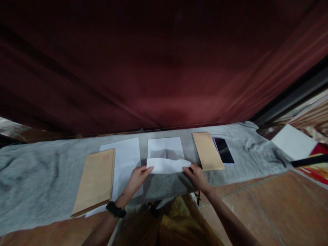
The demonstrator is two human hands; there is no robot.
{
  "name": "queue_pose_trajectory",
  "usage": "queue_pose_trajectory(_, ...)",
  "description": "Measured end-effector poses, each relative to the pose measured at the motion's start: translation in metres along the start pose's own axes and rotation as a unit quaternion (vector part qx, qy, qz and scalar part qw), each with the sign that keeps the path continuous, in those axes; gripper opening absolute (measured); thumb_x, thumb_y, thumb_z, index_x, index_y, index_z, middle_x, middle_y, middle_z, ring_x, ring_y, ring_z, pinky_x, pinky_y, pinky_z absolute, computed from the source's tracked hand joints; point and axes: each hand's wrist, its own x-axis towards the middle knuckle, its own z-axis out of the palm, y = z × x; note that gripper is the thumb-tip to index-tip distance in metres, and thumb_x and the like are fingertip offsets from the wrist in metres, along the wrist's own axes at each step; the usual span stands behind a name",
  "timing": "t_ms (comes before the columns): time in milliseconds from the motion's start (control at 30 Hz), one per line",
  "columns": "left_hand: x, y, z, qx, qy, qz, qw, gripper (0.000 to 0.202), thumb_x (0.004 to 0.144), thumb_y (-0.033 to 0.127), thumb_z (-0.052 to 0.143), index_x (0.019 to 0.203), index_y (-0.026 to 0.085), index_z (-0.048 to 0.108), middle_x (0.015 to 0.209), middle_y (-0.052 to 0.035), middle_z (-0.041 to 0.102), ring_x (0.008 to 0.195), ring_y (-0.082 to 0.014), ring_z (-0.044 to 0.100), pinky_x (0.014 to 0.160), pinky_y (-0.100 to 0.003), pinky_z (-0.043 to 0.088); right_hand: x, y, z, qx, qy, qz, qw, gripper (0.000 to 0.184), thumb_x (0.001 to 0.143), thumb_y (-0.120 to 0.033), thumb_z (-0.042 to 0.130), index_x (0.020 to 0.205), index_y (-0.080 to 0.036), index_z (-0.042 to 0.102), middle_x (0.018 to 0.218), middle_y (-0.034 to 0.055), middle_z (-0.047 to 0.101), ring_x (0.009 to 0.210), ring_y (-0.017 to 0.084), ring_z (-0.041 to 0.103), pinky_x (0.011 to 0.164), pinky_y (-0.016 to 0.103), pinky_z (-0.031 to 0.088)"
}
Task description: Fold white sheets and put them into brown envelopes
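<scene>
A white sheet of paper (165,147) lies before me, with a crease running down its middle. Its near part is folded up as a flap (167,166), which I hold at both ends. My left hand (139,176) pinches the left end between thumb and fingers; a dark watch is on that wrist. At the right end, my right hand (196,176) grips the paper the same way. Left of it, a stack of brown envelopes (96,174) rests partly on more white paper (125,164). To the right lies a brown envelope (208,150), close to my right hand.
A phone (224,150) with a dark screen lies beside the right envelope. Grey cloth (46,171) covers the narrow table. A dark red curtain (164,85) hangs just behind it. Tiled floor (256,205) shows in front, and a white board-like thing (293,141) stands at the far right.
</scene>
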Motion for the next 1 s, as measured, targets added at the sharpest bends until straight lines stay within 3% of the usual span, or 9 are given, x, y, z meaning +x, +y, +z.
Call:
queue_pose_trajectory(133,0.011,0.013,0.010,0.037,0.100,-0.031,0.994,0.038,0.093,0.051,0.050,0.074,0.020,0.063,0.064,0.0006,0.062,0.063,-0.0158,0.056,0.062,-0.027,0.041,0.017,-0.011,0.009,0.034,0.031,0.080,0.996,0.035,0.101,-0.045,0.046,0.105,-0.019,0.070,0.095,0.0087,0.076,0.089,0.024,0.071,0.084,0.033,0.054)
queue_pose_trajectory(233,0.015,0.018,0.012,0.044,0.124,-0.029,0.991,0.031,0.095,0.044,0.046,0.085,0.020,0.063,0.072,-0.0018,0.066,0.067,-0.0173,0.059,0.067,-0.029,0.043,0.027,-0.018,0.009,0.086,0.060,0.095,0.990,0.038,0.100,-0.049,0.046,0.097,-0.019,0.069,0.089,0.0067,0.073,0.086,0.023,0.068,0.081,0.032,0.053)
queue_pose_trajectory(300,0.015,0.015,0.010,0.005,0.076,-0.007,0.997,0.028,0.093,0.044,0.050,0.087,0.020,0.064,0.078,-0.0032,0.069,0.072,-0.0184,0.062,0.069,-0.029,0.046,0.030,-0.019,0.005,0.149,0.031,0.085,0.985,0.039,0.098,-0.053,0.050,0.096,-0.019,0.069,0.088,0.0048,0.072,0.085,0.022,0.067,0.080,0.032,0.053)
queue_pose_trajectory(400,0.011,0.005,0.002,-0.080,-0.104,0.042,0.990,0.022,0.084,0.039,0.063,0.091,0.019,0.070,0.098,-0.0070,0.076,0.089,-0.0215,0.069,0.078,-0.031,0.053,0.026,-0.011,-0.007,0.223,-0.092,0.039,0.970,0.037,0.093,-0.053,0.060,0.107,-0.020,0.069,0.107,0.0059,0.074,0.101,0.023,0.067,0.090,0.035,0.053)
queue_pose_trajectory(467,0.010,-0.001,-0.003,-0.089,-0.180,0.079,0.976,0.023,0.080,0.031,0.067,0.098,0.020,0.074,0.121,-0.0097,0.074,0.108,-0.0245,0.068,0.090,-0.035,0.054,0.022,-0.004,-0.015,0.210,-0.163,-0.019,0.964,0.034,0.090,-0.051,0.066,0.107,-0.022,0.070,0.123,0.0082,0.071,0.120,0.026,0.062,0.104,0.041,0.048)
queue_pose_trajectory(600,0.013,-0.002,-0.007,0.014,-0.197,0.187,0.962,0.037,0.081,0.021,0.067,0.116,0.027,0.076,0.145,-0.0074,0.062,0.131,-0.0264,0.057,0.111,-0.043,0.043,0.020,0.004,-0.025,0.103,-0.220,-0.144,0.959,0.026,0.092,-0.040,0.060,0.106,-0.021,0.072,0.141,0.0131,0.063,0.137,0.028,0.051,0.117,0.049,0.034)
queue_pose_trajectory(733,0.015,0.003,-0.004,0.062,-0.182,0.195,0.962,0.033,0.088,0.028,0.062,0.117,0.030,0.076,0.135,-0.0053,0.069,0.123,-0.0251,0.061,0.110,-0.043,0.045,0.023,-0.004,-0.028,0.045,-0.231,-0.188,0.954,0.047,0.086,-0.042,0.066,0.129,-0.024,0.068,0.145,0.0128,0.060,0.137,0.030,0.052,0.117,0.051,0.034)
queue_pose_trajectory(867,0.014,0.002,0.002,0.014,-0.092,0.077,0.993,0.041,0.089,0.050,0.056,0.110,0.022,0.078,0.109,-0.0070,0.078,0.106,-0.0255,0.068,0.097,-0.037,0.053,0.024,-0.006,-0.022,0.063,-0.157,-0.050,0.984,0.038,0.097,-0.046,0.054,0.116,-0.021,0.076,0.115,0.0101,0.077,0.111,0.027,0.069,0.103,0.041,0.050)
queue_pose_trajectory(1000,0.018,-0.001,0.010,-0.008,-0.028,-0.014,0.999,0.049,0.086,0.062,0.052,0.080,0.018,0.075,0.080,-0.0058,0.076,0.082,-0.0262,0.070,0.071,-0.032,0.055,0.030,-0.003,-0.007,0.019,-0.069,0.086,0.994,0.038,0.095,-0.049,0.058,0.104,-0.017,0.077,0.095,0.0097,0.079,0.091,0.027,0.074,0.083,0.033,0.056)
